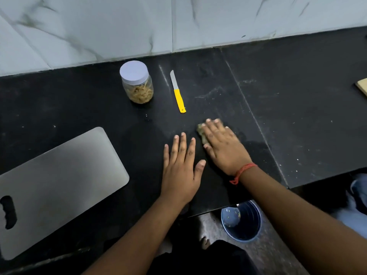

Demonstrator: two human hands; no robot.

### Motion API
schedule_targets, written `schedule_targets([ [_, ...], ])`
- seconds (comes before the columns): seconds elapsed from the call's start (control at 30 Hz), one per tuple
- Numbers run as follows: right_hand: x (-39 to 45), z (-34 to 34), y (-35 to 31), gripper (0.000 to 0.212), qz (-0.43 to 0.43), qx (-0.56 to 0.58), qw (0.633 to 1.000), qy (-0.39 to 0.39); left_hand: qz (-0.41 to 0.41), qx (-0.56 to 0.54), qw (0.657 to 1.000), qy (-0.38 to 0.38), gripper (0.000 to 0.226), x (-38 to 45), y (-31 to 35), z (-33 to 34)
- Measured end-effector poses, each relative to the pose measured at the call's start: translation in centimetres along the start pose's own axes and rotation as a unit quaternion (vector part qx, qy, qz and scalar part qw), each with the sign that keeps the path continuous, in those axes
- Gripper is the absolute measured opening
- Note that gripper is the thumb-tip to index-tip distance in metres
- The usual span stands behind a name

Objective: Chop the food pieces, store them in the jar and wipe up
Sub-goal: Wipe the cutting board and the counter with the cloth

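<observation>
- The wiping step is in hand: the right hand (220, 143) presses flat, fingers straight, on a greenish sponge (201, 133) on the black counter (297, 116), just below the knife (178, 91).
- The left hand (181, 165) lies flat on the counter beside it, fingers spread and straight, holding nothing; it seems only to steady the body.
- The jar (137, 82) stands near the wall, its lid on, with pale chopped strips inside, so chopping and storing look done.
- The knife lies apart from the jar, blade toward the wall; the steel board (59, 181) lies at the left, bare.
- Pale smears and specks show on the counter above and to the right of the sponge, so wiping is likely unfinished.
- The next move probably calls for pushing the sponge across those marks with even pressure, clear of the knife.
- A bin (241, 221) stands below the counter's edge; crumbs could be swept toward it.
</observation>
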State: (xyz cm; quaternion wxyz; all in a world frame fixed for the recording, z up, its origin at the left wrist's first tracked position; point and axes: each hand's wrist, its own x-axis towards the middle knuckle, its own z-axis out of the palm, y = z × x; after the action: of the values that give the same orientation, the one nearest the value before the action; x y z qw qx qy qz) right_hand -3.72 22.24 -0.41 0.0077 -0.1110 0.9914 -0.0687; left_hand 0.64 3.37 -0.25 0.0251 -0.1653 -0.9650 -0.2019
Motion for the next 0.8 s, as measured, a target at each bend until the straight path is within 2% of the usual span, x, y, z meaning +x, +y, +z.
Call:
schedule_targets([
  [0.07, -0.2, -0.3, 1.7, 0.059, 0.141, 0.006, 0.99, 0.026, 0.004, 0.023, 1.0, -0.018, 0.068, 1.0, -0.6, 0.2],
  [0.1, -0.5, -0.1, 2.0, 0.059, 0.153, -0.009, 0.988, 0.031, 0.001, 0.034, 0.999, -0.023, 0.068, 1.4, -0.9, 0.3],
  [0.2, -1.1, -0.3, 4.8, 0.06, 0.015, -0.042, 0.999, -0.015, -0.003, 0.063, 0.997, -0.044, 0.069, 1.8, -1.4, 0.6],
  [0.23, -0.9, -0.6, 6.1, 0.061, 0.035, -0.038, 0.999, -0.011, 0.0, 0.074, 0.996, -0.049, 0.07, 1.7, -1.5, 0.7],
  [0.3, -0.4, -1.0, 7.6, 0.062, 0.148, -0.024, 0.989, 0.014, 0.006, 0.086, 0.995, -0.054, 0.07, 1.7, -1.4, 1.0],
  [0.33, -0.2, -0.9, 7.5, 0.062, 0.155, -0.031, 0.987, 0.022, 0.007, 0.088, 0.995, -0.053, 0.069, 1.7, -1.3, 1.1],
  [0.43, 0.3, -0.9, 8.1, 0.061, -0.002, -0.049, 0.999, -0.011, 0.013, 0.09, 0.995, -0.05, 0.067, 1.7, -1.4, 1.2],
  [0.47, 0.7, -1.1, 8.8, 0.06, 0.009, -0.039, 0.999, -0.009, 0.013, 0.096, 0.994, -0.049, 0.067, 1.8, -1.3, 1.3],
  [0.53, 1.9, -1.4, 9.0, 0.061, 0.1, -0.011, 0.995, 0.014, 0.004, 0.111, 0.993, -0.041, 0.068, 1.8, -1.4, 1.3],
  [0.57, 2.2, -1.3, 8.7, 0.061, 0.099, -0.014, 0.995, 0.017, -0.003, 0.117, 0.993, -0.036, 0.068, 1.8, -1.2, 1.3],
  [0.67, 2.5, -1.1, 8.7, 0.06, -0.049, -0.033, 0.998, -0.011, -0.013, 0.124, 0.992, -0.037, 0.07, 1.7, -1.1, 1.1],
  [0.7, 2.9, -1.3, 9.1, 0.059, -0.029, -0.021, 0.999, -0.009, -0.018, 0.124, 0.991, -0.041, 0.071, 1.7, -1.1, 1.1],
  [0.77, 3.9, -1.6, 9.4, 0.059, 0.086, 0.003, 0.996, 0.022, -0.029, 0.129, 0.99, -0.043, 0.071, 1.7, -0.8, 1.0],
  [0.8, 4.2, -1.5, 8.7, 0.059, 0.092, -0.001, 0.995, 0.024, -0.034, 0.132, 0.99, -0.042, 0.071, 1.8, -0.7, 1.0],
])
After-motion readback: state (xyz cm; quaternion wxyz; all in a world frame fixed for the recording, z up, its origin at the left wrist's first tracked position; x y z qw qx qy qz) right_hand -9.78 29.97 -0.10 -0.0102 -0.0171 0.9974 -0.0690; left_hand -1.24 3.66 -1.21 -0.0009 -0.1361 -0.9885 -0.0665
